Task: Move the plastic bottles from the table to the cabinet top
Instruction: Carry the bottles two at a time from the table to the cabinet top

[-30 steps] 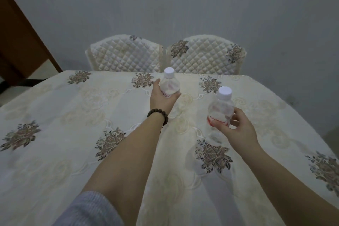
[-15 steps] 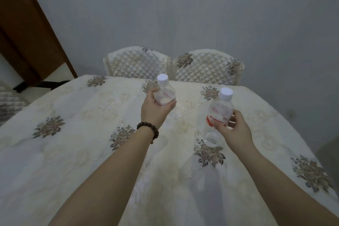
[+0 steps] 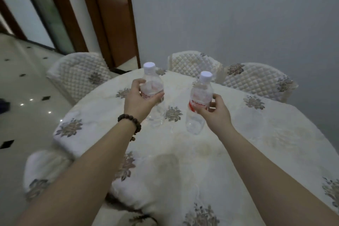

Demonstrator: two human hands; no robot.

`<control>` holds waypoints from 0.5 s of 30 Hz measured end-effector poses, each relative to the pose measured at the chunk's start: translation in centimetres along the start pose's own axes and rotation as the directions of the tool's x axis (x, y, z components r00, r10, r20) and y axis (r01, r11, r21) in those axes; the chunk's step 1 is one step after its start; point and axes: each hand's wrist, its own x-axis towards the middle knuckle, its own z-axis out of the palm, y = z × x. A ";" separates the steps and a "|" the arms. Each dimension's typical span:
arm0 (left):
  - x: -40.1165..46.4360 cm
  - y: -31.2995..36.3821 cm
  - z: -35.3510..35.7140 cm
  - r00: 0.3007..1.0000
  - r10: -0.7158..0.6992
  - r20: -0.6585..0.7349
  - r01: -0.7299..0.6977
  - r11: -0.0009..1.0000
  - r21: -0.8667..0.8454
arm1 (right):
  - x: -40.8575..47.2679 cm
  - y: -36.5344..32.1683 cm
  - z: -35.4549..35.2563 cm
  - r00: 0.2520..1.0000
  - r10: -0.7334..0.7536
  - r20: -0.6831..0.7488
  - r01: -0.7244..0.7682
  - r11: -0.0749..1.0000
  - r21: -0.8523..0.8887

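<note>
Two clear plastic bottles with white caps and red labels are held up above the table (image 3: 229, 152), which is covered with a cream floral cloth. My left hand (image 3: 139, 100), with a bead bracelet on its wrist, grips the left bottle (image 3: 152, 83) round its middle. My right hand (image 3: 214, 113) grips the right bottle (image 3: 199, 101) by its labelled middle from the right side. Both bottles stand upright and look empty. No cabinet shows in this view.
Quilted cream chairs stand round the table: one at the left (image 3: 77, 75), two at the back (image 3: 194, 62) (image 3: 256, 80). A brown door frame (image 3: 111, 14) and a glossy tiled floor (image 3: 23, 97) lie to the left. A grey wall closes the back and right.
Both hands have lifted their bottles higher off the table. The view has swung left, bringing the door frame, the floor and a third chair into sight.
</note>
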 end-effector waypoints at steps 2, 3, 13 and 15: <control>-1.2 -0.4 -3.8 0.997 -0.017 -0.079 0.019 0.999 0.028 | -1.0 -1.3 2.8 0.997 -0.029 0.074 0.027 0.999 0.017; -1.9 -0.6 -5.8 0.992 -0.024 -0.122 0.029 0.999 0.035 | -1.5 -2.1 4.2 0.993 -0.042 0.112 0.040 0.999 0.026; -10.7 -3.3 -26.3 0.845 -0.113 -0.523 0.210 0.969 0.130 | -9.2 -10.0 20.6 0.844 -0.201 0.497 0.132 0.977 0.169; -12.9 -3.6 -30.2 0.801 -0.118 -0.587 0.246 0.958 0.144 | -11.3 -11.8 23.8 0.791 -0.230 0.567 0.131 0.969 0.210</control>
